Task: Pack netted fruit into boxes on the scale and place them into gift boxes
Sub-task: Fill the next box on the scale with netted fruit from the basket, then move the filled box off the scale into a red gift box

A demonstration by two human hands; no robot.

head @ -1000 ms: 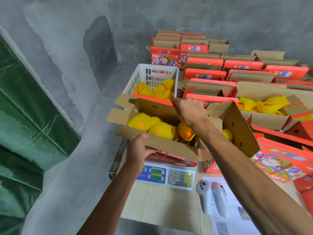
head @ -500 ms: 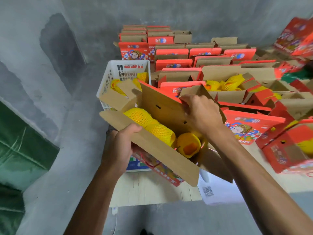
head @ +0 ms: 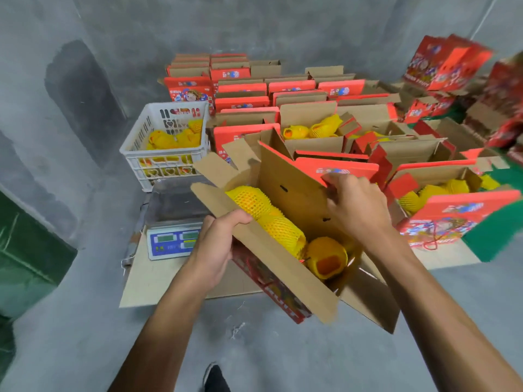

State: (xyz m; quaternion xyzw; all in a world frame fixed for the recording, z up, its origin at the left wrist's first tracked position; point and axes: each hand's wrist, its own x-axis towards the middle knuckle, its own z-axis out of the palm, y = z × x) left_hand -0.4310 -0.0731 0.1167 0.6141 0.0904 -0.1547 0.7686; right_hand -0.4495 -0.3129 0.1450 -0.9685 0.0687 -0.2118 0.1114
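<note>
I hold an open red gift box (head: 285, 267) with brown cardboard flaps, lifted off the scale (head: 172, 239) and tilted. Inside lie fruits in yellow foam netting (head: 266, 216). My left hand (head: 218, 244) grips the near long flap, fingers curled over its edge. My right hand (head: 356, 205) grips the far flap's top edge. The scale's platform is bare and sits to the left of the box.
A white plastic crate (head: 133, 154) with netted fruit stands behind the scale. Many open red gift boxes (head: 311, 120) cover the table, some with fruit; one filled box (head: 452, 210) sits right of my hands. Grey concrete floor and my shoe (head: 215, 377) below.
The box has come off the scale and moved right and toward me. The view has swung right, and the scale's platform now shows bare.
</note>
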